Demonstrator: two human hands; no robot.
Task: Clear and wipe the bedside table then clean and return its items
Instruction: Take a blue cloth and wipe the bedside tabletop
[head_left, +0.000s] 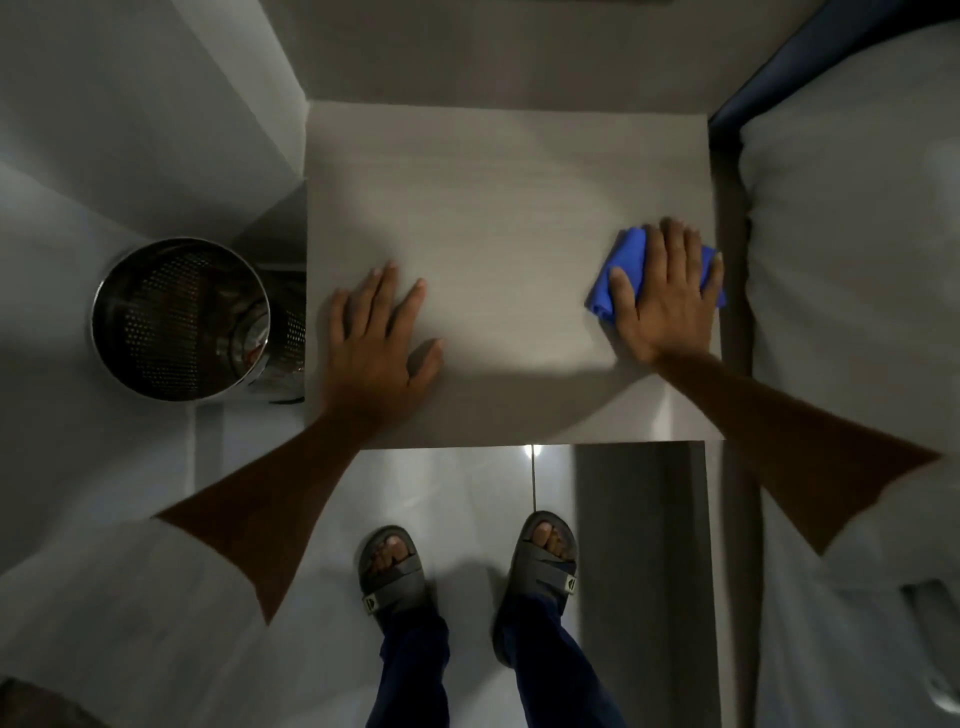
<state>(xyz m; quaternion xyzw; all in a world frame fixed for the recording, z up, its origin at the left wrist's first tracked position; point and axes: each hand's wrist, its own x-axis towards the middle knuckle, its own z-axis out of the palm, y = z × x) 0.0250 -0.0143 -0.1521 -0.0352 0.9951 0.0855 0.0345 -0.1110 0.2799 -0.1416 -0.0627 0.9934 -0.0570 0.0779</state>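
The floor (467, 493) is pale and glossy, and a small bright reflection shows on it just under the front edge of the counter. On the right side there is the bed (841, 260), white, with a dark blue edge at its top corner; it stands just beside the counter. The counter (498, 197) is a light grey square top in the middle of the view, and nothing lies on it except the two hands and the cloth. To the left of the counter, on the floor, stands a round metal bin (179, 319) with small holes in its wall (something lies at its bottom, but I cannot tell what).

The person stands in front of the counter in a white shirt with short sleeves, dark blue trousers and grey sandals (395, 569).

The left hand (376, 338) lies flat on the left part of the counter, palm down, fingers spread, and holds nothing. The right hand (667, 293) is also flat with fingers spread, and it presses on the blue cloth (618, 275). The cloth is crumpled under this palm, near the right edge of the counter, close to the bed.
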